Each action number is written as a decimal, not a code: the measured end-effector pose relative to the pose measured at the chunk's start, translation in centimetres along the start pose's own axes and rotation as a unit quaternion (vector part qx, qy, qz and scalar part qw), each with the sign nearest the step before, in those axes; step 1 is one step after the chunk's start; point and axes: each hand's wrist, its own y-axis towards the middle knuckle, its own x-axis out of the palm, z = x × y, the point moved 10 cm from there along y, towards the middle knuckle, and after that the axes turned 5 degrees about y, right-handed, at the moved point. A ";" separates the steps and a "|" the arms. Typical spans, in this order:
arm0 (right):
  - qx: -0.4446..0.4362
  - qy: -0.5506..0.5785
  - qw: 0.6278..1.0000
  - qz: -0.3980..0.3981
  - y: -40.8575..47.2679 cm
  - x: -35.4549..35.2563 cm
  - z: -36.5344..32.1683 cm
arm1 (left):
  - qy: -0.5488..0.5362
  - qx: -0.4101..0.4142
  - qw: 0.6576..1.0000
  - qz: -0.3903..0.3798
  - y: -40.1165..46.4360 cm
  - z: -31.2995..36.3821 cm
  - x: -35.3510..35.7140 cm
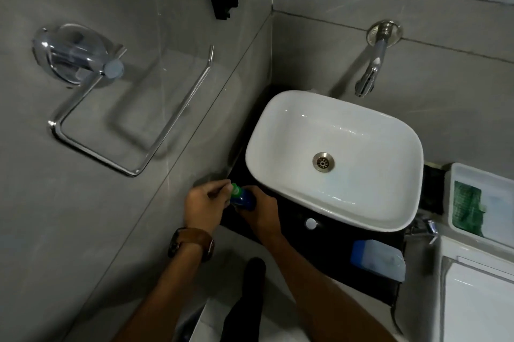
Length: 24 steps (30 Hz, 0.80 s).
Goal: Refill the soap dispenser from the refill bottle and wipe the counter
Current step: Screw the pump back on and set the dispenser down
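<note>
Both hands on blue bottle (244, 198): right hand (260, 212) grips body, left hand (204, 206) pinches green cap (236, 189), over black counter (328, 247).

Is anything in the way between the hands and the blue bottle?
No. The right hand grips the blue bottle and the left hand pinches its green cap. Nothing sits between them.

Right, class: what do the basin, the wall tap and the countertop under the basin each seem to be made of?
Basin: glazed white ceramic, probably; smooth and glossy, with soft highlights on its inner wall.
Wall tap: polished metal, likely chrome-plated; it gives a mirror-like reflection.
Countertop: black polished stone or a gloss laminate; it shines, but the dark surface shows no grain to settle which.
</note>
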 end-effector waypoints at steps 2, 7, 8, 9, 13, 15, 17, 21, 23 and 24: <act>0.011 0.004 1.000 -0.008 0.4 0.7 0.7 | -0.012 -0.004 1.000 0.008 0.1 -0.9 -0.2; 0.010 0.016 1.000 -0.007 1.0 1.7 1.5 | -0.010 -0.005 1.000 0.028 0.2 -2.3 -0.8; 0.010 0.018 1.000 -0.007 1.1 1.8 1.6 | -0.003 -0.003 1.000 0.031 0.2 -2.4 -0.9; 0.009 0.017 1.000 -0.006 1.2 1.9 1.7 | 0.006 -0.002 0.999 0.035 0.2 -2.5 -1.0; 0.011 0.021 1.000 -0.002 1.3 2.3 2.3 | 0.022 0.000 0.998 0.050 0.2 -3.0 -1.1; 0.013 0.028 1.000 0.001 1.4 2.5 2.5 | 0.017 0.002 0.998 0.055 0.1 -3.0 -1.0; 0.017 0.029 0.999 0.001 1.5 2.6 2.6 | 0.014 0.000 0.998 0.055 0.1 -3.1 -0.9; 0.018 0.024 1.000 -0.007 1.4 2.5 2.2 | 0.040 0.007 0.997 0.064 0.0 -3.1 -1.2; 0.019 0.017 1.000 -0.016 0.8 1.8 2.1 | 0.071 0.029 0.993 0.086 -0.5 -2.9 -1.5; 0.021 0.013 1.000 -0.016 0.2 1.3 2.3 | 0.076 0.034 0.992 0.099 -0.9 -3.1 -1.7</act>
